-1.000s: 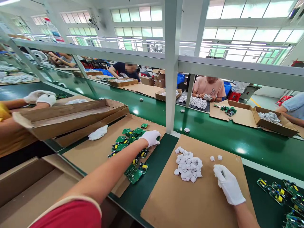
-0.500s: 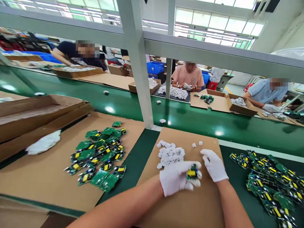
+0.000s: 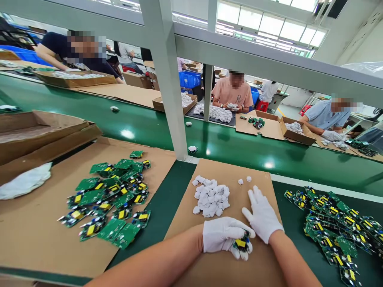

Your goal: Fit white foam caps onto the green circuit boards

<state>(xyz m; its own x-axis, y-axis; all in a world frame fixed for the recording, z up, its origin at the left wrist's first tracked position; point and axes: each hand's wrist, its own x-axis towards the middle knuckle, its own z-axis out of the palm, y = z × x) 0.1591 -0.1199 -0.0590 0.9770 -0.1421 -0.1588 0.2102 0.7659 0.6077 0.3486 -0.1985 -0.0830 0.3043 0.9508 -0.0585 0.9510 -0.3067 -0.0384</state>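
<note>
In a white glove, my left hand (image 3: pixel 226 236) grips a small circuit board (image 3: pixel 241 242) with a yellow component facing up, above the cardboard sheet (image 3: pixel 203 267). Just to its right, my gloved right hand (image 3: pixel 262 213) is open, fingers stretched forward low over the same cardboard; whether it touches the surface I cannot tell. A heap of small white pieces (image 3: pixel 212 197) lies beyond my left hand. Past my right fingertips are two loose white pieces (image 3: pixel 248 179).
Circuit boards (image 3: pixel 110 195) are heaped on cardboard at left, and more boards (image 3: pixel 332 223) at right. A grey post (image 3: pixel 167 79) rises ahead beside a green conveyor belt (image 3: pixel 233 145) carrying several boards. An open carton (image 3: pixel 44 135) stands at left. Co-workers sit across the belt.
My left hand has moved slightly down with the board. The right hand has lowered and spread flatter over the cardboard. The camera view has shifted, and items on the belt appear further left.
</note>
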